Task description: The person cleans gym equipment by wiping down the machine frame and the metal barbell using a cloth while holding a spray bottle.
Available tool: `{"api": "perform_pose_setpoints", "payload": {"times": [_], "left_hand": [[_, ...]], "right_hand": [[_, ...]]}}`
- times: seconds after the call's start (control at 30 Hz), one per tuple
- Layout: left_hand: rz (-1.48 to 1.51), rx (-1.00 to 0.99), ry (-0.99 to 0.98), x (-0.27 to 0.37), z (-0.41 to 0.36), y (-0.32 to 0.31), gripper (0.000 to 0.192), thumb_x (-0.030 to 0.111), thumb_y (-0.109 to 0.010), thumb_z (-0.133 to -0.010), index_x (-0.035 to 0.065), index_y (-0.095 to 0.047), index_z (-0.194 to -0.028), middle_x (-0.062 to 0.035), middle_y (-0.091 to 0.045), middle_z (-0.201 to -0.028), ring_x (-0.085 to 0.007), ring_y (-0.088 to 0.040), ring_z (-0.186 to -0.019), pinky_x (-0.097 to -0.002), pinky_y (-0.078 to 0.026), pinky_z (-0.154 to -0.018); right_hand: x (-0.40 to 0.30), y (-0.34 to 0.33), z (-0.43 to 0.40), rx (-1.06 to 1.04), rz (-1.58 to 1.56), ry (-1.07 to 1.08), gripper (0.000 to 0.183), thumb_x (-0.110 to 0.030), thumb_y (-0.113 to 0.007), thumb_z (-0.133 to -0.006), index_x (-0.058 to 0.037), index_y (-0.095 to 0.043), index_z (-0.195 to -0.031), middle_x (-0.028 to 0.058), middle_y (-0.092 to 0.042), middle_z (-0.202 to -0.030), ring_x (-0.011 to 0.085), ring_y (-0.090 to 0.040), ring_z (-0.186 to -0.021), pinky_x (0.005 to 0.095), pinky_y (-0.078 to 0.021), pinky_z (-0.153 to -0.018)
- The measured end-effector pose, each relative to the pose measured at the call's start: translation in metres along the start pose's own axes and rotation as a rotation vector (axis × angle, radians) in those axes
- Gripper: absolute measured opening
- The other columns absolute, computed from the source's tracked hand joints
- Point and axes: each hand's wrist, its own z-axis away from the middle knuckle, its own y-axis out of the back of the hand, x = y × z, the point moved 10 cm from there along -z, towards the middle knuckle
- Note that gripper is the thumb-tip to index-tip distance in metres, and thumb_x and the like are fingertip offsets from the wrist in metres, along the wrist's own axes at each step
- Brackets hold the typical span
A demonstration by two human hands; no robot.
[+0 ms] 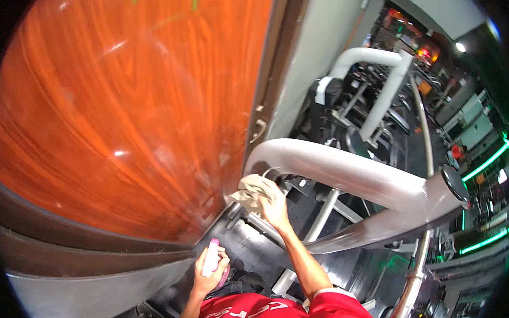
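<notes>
My left hand is wrapped around what looks like a spray bottle, with a white head and a pink tip; a pink part shows beneath my fingers. Further forward, my right hand grips a crumpled beige cloth. The cloth is just below the bend of a thick silver-grey tube of a gym machine, close to a glossy orange wood-grain panel. Whether the cloth touches the tube or the panel, I cannot tell.
A dark frame with a metal latch edges the panel. Another bent grey tube rises beyond, among black gym equipment. A slim metal post stands at my right. Green light strips line the far right side.
</notes>
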Motion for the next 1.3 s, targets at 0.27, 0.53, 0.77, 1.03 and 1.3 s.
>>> {"api": "perform_pose_setpoints", "payload": {"times": [0.27,0.53,0.77,1.03,1.3], "left_hand": [[-0.027,-0.368,-0.047,0.008,-0.015,-0.074,0.024,-0.003,-0.061,-0.086,-0.0021,-0.051,-0.108,-0.0054,-0.059,-0.079,-0.0087,-0.058,-0.062,-0.0237,-0.048,-0.057],[-0.056,-0.367,-0.053,0.01,-0.008,-0.074,0.024,-0.003,-0.062,-0.086,-0.0016,-0.052,-0.108,-0.0055,-0.059,-0.078,-0.0087,-0.059,-0.063,-0.0243,-0.049,-0.057],[0.008,-0.29,-0.062,0.01,-0.007,-0.065,0.025,-0.004,-0.062,-0.085,-0.0014,-0.052,-0.108,-0.0064,-0.058,-0.08,-0.0097,-0.059,-0.061,-0.0249,-0.049,-0.056],[0.031,-0.171,-0.069,0.007,-0.007,-0.043,0.023,-0.001,-0.064,-0.084,-0.0005,-0.056,-0.105,-0.0038,-0.062,-0.077,-0.0082,-0.059,-0.06,-0.0231,-0.048,-0.056],[0.001,-0.261,-0.077,0.018,-0.013,-0.058,0.023,-0.001,-0.062,-0.085,-0.002,-0.053,-0.106,-0.005,-0.059,-0.078,-0.009,-0.058,-0.06,-0.0242,-0.048,-0.057]], "right_hand": [[-0.177,0.187,0.148,1.121,0.582,0.878,0.041,-0.001,-0.06,-0.085,-0.0078,-0.045,-0.122,0.0235,-0.049,-0.125,0.0406,-0.051,-0.114,0.051,-0.041,-0.097],[-0.204,0.21,0.091,1.069,1.294,0.553,0.05,0.01,-0.056,-0.071,-0.012,-0.065,-0.115,0.0216,-0.039,-0.143,0.0419,-0.03,-0.136,0.0531,-0.019,-0.112],[-0.162,0.12,0.027,0.55,1.25,0.414,0.053,0.005,-0.057,-0.069,-0.0201,-0.064,-0.115,0.0079,-0.053,-0.134,0.0288,-0.044,-0.129,0.0461,-0.0333,-0.105],[-0.179,0.185,0.085,0.96,1.22,0.576,0.031,-0.004,-0.063,-0.078,-0.016,-0.068,-0.106,0.0172,-0.048,-0.137,0.0378,-0.036,-0.134,0.0486,-0.0255,-0.111],[-0.114,0.109,0.044,0.358,1.247,0.547,0.034,-0.003,-0.062,-0.073,-0.0232,-0.071,-0.099,0.0094,-0.059,-0.127,0.0277,-0.054,-0.119,0.0457,-0.0328,-0.106]]}}
